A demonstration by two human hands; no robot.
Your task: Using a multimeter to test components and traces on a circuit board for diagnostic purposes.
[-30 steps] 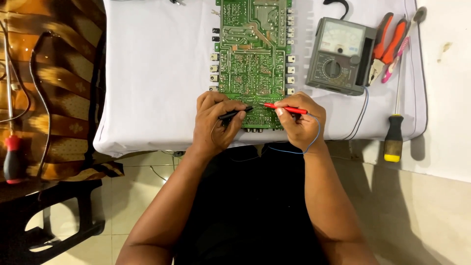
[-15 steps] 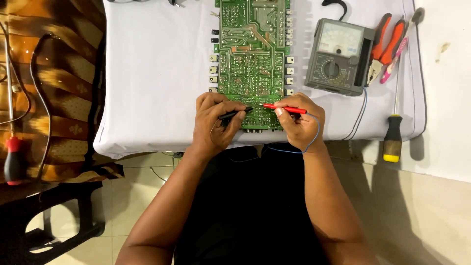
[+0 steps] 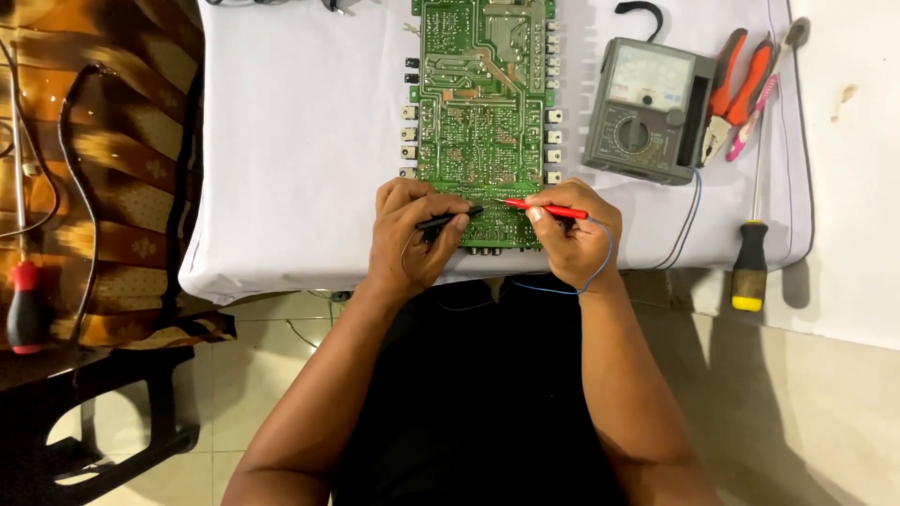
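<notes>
This looks like a small home repair bench for electronics rather than a fitted workshop. At the top centre of the frame a large green circuit board [image 3: 483, 112] lies solder side up on a worktop covered with a white cloth [image 3: 300, 150]. At the upper right sit a grey analogue test meter [image 3: 645, 112], orange-handled pliers [image 3: 736, 89] and a screwdriver with a black and yellow handle [image 3: 750, 267]. A brown patterned fabric [image 3: 112, 169] with a black cable [image 3: 70, 187] and a red-handled tool [image 3: 26, 305] fills the left side. Pale floor tiles [image 3: 281, 375] show along the bottom.
</notes>
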